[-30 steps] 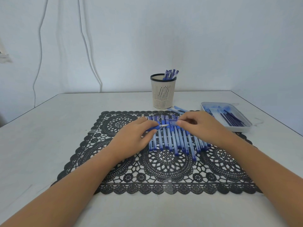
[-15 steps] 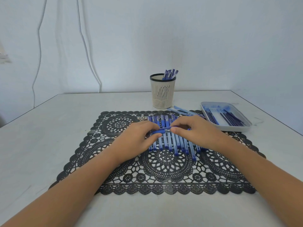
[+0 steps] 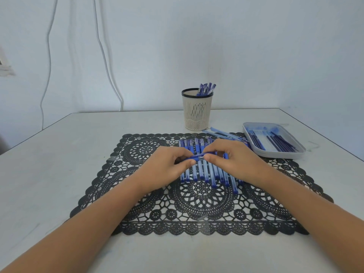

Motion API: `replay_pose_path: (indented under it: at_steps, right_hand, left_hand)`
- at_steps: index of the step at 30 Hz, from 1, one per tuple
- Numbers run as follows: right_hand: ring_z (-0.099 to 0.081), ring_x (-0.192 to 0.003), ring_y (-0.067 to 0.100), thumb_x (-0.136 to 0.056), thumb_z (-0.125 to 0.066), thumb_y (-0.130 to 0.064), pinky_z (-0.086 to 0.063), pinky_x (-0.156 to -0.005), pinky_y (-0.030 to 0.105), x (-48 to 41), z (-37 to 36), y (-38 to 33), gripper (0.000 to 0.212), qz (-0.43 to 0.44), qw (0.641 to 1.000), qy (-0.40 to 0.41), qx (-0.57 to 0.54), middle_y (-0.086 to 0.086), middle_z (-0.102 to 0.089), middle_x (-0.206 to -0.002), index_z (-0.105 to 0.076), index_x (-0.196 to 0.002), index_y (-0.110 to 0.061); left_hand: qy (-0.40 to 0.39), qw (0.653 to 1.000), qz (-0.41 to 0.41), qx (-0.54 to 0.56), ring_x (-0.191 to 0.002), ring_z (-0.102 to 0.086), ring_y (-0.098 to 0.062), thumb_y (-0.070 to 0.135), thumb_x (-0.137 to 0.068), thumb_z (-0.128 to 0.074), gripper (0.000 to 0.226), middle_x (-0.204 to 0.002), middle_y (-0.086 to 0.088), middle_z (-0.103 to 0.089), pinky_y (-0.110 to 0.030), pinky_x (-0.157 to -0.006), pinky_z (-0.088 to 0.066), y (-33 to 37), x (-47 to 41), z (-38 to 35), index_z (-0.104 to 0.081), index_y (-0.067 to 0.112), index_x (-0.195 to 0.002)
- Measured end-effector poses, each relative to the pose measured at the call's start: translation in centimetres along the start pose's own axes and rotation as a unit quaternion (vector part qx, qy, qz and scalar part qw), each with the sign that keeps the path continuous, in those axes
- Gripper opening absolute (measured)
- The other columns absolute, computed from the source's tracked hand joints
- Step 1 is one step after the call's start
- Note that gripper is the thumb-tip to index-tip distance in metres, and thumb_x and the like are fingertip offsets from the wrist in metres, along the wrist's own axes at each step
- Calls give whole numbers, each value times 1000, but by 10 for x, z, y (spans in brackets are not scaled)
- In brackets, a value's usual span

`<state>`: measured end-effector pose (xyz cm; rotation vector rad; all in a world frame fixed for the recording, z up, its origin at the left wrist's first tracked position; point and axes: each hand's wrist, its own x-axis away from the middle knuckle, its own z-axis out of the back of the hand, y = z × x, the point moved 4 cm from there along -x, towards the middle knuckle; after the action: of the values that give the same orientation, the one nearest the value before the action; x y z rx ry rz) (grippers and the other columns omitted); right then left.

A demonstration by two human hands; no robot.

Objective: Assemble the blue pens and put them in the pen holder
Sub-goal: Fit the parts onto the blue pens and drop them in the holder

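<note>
A few pens (image 3: 206,89) stood finished in the holder (image 3: 197,112); before it, the left hand (image 3: 167,168) and right hand (image 3: 234,162) pinched one pen (image 3: 199,156) above many unfinished barrels (image 3: 204,172).

Your left hand (image 3: 167,168) and right hand (image 3: 234,162) cover much of the pen row (image 3: 204,173); held pen (image 3: 199,156) shows only its middle, ends lost inside your grip; tray (image 3: 279,155) contents too blurred to sort.

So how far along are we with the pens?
Done: a few finished pens stand in the pen holder. In hand: the left hand and right hand pinch one pen crosswise above the mat, apparently joining its halves. Left: the row of pens on the mat, loose parts behind it, and refills in the tray.
</note>
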<state>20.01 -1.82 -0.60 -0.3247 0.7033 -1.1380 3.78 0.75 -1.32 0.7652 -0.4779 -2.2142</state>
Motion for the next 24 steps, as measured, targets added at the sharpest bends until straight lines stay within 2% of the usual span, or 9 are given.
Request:
replay_pose_path:
  at_steps: [3, 5, 9, 12, 14, 16, 19, 22, 24]
  right_hand:
    - [-55, -86, 3, -92, -52, -31, -40, -72, 14, -2, -3, 6, 13, -13, 1000, -11, -4, -14, -61, -93, -62, -100, -30]
    - [-53, -93, 1, -94, -48, -34, -38, -76, 12, -2, -2, 13, 24, -29, 1000, 0, -7, -13, -60, -100, -59, -114, -30]
    - [-41, -122, 7, -97, -42, -33, -26, -97, 18, -4, 1, 29, 38, -37, 993, 15, 111, -6, -51, -129, -49, -132, -21]
    - [-31, -133, 10, -98, -39, -35, -20, -108, 23, -5, -4, 37, 43, -46, 986, -20, 156, -2, -40, -144, -42, -138, -20]
    - [-27, -136, 10, -98, -37, -37, -17, -112, 28, -5, -7, 40, 46, -62, 985, -42, 158, -3, -34, -148, -37, -141, -20]
    - [-24, -138, 10, -98, -36, -38, -17, -115, 33, -6, -8, 43, 48, -71, 982, -51, 169, -4, -31, -150, -35, -142, -20]
    - [-23, -138, 10, -98, -35, -39, -16, -116, 39, -6, -9, 45, 48, -77, 981, -52, 169, -5, -30, -150, -34, -143, -21]
    - [-22, -138, 9, -98, -35, -39, -16, -116, 42, -6, -9, 45, 48, -74, 982, -55, 166, -6, -29, -150, -33, -143, -22]
    - [-22, -138, 8, -98, -35, -39, -16, -116, 41, -6, -9, 45, 48, -70, 982, -55, 166, -7, -29, -150, -33, -143, -23]
  left_hand:
    - [9, 1000, -5, -21, -71, -59, -15, 25, -89, -59, 13, -78, 3, -66, -27, -66, -47, -1, -2, 0, -68, 19, -96]
    - [22, 999, -3, -44, -75, -59, -13, 24, -90, -56, 17, -83, 4, -65, -25, -68, -46, -4, -3, 3, -66, 17, -103]
    - [80, 994, 19, -78, -75, -53, 3, 22, -92, -52, 25, -85, 10, -60, -6, -64, -38, -8, -6, 17, -63, 14, -113]
    - [135, 988, 53, -55, -66, -57, -4, 22, -92, -52, 21, -81, 10, -61, -12, -54, -41, -5, -15, 33, -63, 17, -109]
    - [176, 982, 63, -38, -71, -59, -8, 23, -91, -54, 18, -85, 9, -62, -14, -59, -44, 2, -30, 47, -62, 19, -107]
    - [219, 973, 72, -31, -77, -56, -6, 24, -89, -56, 17, -88, 8, -61, -10, -64, -39, 7, -54, 63, -63, 19, -105]
    - [275, 956, 102, 13, -72, -50, -11, 23, -87, -58, 16, -81, 4, -58, -18, -62, -37, 9, -97, 84, -65, 18, -100]
    - [302, 942, 111, 93, -60, -50, -7, 21, -85, -58, 10, -73, 9, -58, -14, -54, -40, 10, -135, 99, -62, 20, -94]
    - [322, 930, 117, 135, -58, -51, -4, 18, -85, -58, 12, -75, 10, -58, -13, -51, -39, 10, -157, 105, -62, 17, -97]
